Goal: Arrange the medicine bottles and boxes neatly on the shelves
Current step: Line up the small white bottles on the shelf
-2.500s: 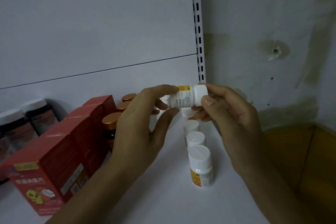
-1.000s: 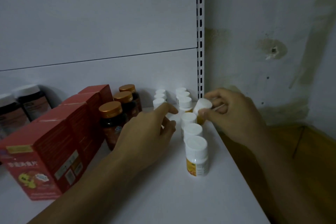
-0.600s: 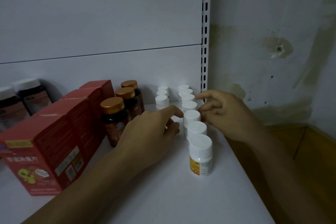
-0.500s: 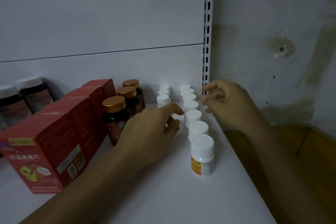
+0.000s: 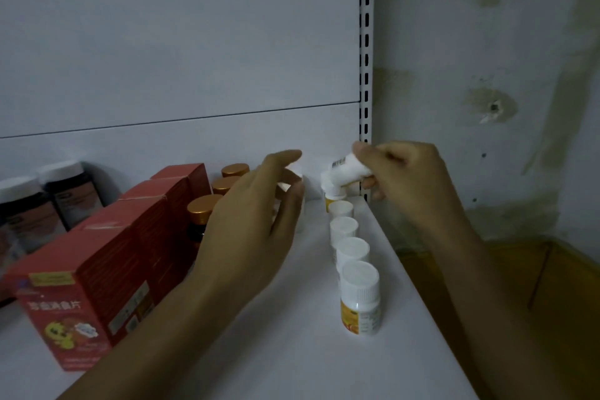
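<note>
My right hand (image 5: 412, 178) pinches a small, smooth white plastic pill bottle (image 5: 344, 172), tilted cap-down. I mean to slot it in at the far end of the row of ribbed white-capped bottles (image 5: 352, 250) just below my fingers. My left hand (image 5: 256, 221) hovers open and loose beside that row, likely to steady it. Gold-lidded brown bottles (image 5: 203, 208) stand just left of it.

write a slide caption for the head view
The right hand holds a small white bottle tilted above the back of a row of white-capped bottles on the shelf, left hand open nearby.
</note>
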Tool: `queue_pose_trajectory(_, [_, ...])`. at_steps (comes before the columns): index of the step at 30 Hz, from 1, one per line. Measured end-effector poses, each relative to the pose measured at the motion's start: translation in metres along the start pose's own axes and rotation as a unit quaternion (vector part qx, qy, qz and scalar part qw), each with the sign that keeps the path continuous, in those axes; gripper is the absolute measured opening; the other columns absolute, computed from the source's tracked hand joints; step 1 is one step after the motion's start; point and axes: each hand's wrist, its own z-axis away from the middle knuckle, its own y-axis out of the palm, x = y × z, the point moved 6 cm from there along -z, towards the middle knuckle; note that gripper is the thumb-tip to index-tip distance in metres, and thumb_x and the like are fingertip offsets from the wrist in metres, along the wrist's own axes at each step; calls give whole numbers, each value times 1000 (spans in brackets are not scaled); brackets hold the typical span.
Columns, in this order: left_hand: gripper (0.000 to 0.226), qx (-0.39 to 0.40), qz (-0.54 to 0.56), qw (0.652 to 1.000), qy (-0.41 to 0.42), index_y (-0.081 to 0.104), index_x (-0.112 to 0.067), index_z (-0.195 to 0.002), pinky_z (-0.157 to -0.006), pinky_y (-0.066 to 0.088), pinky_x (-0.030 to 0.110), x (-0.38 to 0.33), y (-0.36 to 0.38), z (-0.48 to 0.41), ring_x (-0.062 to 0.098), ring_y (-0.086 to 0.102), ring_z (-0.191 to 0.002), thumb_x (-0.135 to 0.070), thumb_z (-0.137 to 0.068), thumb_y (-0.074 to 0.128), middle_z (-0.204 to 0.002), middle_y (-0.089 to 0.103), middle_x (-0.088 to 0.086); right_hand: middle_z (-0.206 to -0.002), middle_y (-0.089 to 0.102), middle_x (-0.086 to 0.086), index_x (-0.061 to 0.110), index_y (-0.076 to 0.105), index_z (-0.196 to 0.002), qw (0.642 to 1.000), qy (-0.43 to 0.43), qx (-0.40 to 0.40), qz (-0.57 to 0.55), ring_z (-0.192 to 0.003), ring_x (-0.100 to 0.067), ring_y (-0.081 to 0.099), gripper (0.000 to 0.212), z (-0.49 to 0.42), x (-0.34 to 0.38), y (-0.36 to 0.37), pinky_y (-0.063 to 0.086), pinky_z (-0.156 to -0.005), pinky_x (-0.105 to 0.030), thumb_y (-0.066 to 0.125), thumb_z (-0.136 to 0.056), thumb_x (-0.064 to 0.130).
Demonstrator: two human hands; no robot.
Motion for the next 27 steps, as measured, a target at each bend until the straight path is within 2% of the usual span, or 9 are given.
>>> queue_pose_trajectory(2, [47, -9, 28, 999, 22, 39, -31, -138, -77, 53, 27, -6, -2, 0, 5, 59, -99, -50, -95, 36, -114, 61, -14, -65, 67, 3, 13, 69, -85, 986, 15, 2, -167, -50, 0, 57, 20, 20, 11, -9, 43, -51, -10, 57, -92, 28])
queue_pose_trajectory(5, [54, 4, 38, 998, 59, 39, -29, -141, -77, 52, 30, -17, 0, 1, 7, 59, -101, -54, -93, 35, -117, 61, -11, -68, 70, 11, 21, 67, -87, 970, -10, 16, -243, -55, 0, 62, 6, 47, 20, -6, 44, -49, -7, 62, -90, 24])
queue_pose_trajectory(7, [49, 2, 23, 996, 89, 47, -25, -135, -73, 53, 30, -23, -1, 2, 7, 60, -95, -50, -94, 39, -112, 64, -9, -75, 71, 15, 23, 66, -90, 963, -27, 1, -269, -60, -4, 65, 13, 57, 21, -4, 47, -51, -11, 59, -82, 31])
queue_pose_trajectory(10, [36, -26, 31, 993, 115, 49, -26, -122, -68, 53, 33, -26, -6, 2, 11, 62, -88, -45, -91, 48, -106, 64, -8, -74, 70, 16, 24, 63, -90, 959, -42, -21, -281, -61, -3, 65, 17, 61, 21, -6, 47, -50, -10, 59, -78, 35])
queue_pose_trajectory(13, [33, -54, 8, 987, 154, 48, -23, -117, -69, 50, 26, -31, -10, 2, 6, 57, -86, -37, -88, 56, -106, 57, -11, -70, 70, 9, 23, 63, -95, 956, -62, -10, -287, -60, -3, 64, 31, 65, 23, -4, 48, -51, -14, 61, -75, 46])
queue_pose_trajectory(15, [36, -49, 1, 985, 165, 47, -22, -119, -71, 50, 26, -31, -8, 2, 5, 56, -89, -37, -88, 58, -110, 56, -10, -75, 71, 5, 22, 62, -100, 954, -77, -13, -291, -65, -7, 66, 33, 67, 21, -3, 50, -53, -16, 58, -76, 44])
queue_pose_trajectory(18, [48, -16, 18, 991, 135, 41, -25, -130, -71, 55, 35, -28, -4, 2, 10, 62, -95, -47, -89, 53, -114, 63, -6, -90, 72, 3, 23, 60, -106, 951, -99, -20, -292, -75, -11, 68, 32, 70, 19, -5, 52, -59, -17, 57, -77, 38])
queue_pose_trajectory(22, [41, -20, 12, 990, 142, 45, -25, -128, -69, 53, 30, -28, -3, 3, 3, 62, -86, -45, -93, 48, -105, 61, -17, -96, 71, 3, 31, 57, -108, 955, -107, -11, -275, -83, -19, 69, 32, 70, 18, -4, 55, -67, -24, 57, -77, 39])
queue_pose_trajectory(27, [38, -38, 9, 986, 162, 47, -22, -122, -66, 55, 40, -27, -5, 3, 16, 65, -85, -34, -88, 58, -102, 65, 0, -88, 72, 8, 31, 58, -108, 955, -106, -12, -277, -73, -14, 70, 30, 68, 17, -3, 55, -63, -20, 57, -80, 41])
